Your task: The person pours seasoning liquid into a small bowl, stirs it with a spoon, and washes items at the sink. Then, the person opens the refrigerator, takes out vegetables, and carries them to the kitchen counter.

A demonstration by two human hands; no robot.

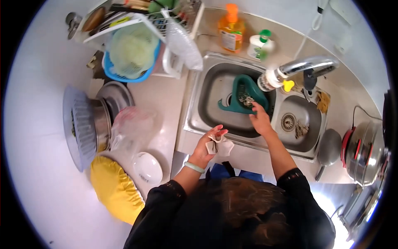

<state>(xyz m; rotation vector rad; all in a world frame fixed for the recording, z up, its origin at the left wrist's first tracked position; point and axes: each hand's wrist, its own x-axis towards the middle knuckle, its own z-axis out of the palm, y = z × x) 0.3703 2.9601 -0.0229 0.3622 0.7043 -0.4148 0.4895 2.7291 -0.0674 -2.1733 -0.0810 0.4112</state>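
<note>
My left hand [202,150] is closed around a small pale cloth [222,146], over the sink's front edge; a light green bangle sits on that wrist. Stretched into the large sink basin [209,89], my right hand [261,121] has its fingers extended at the front rim of a green corner strainer [241,85]. Small pale scraps [246,99] lie inside the strainer, close to the fingertips. I see nothing held in the right hand, and I cannot tell whether it touches the rim.
The faucet [306,66] arches over the divider. Scraps lie in the small basin [306,143]. Behind the sink stand an orange bottle [231,33] and a white bottle [260,45]. A pan [329,147] rests rightward; a white bowl [148,168] and plastic bag [130,128] are left.
</note>
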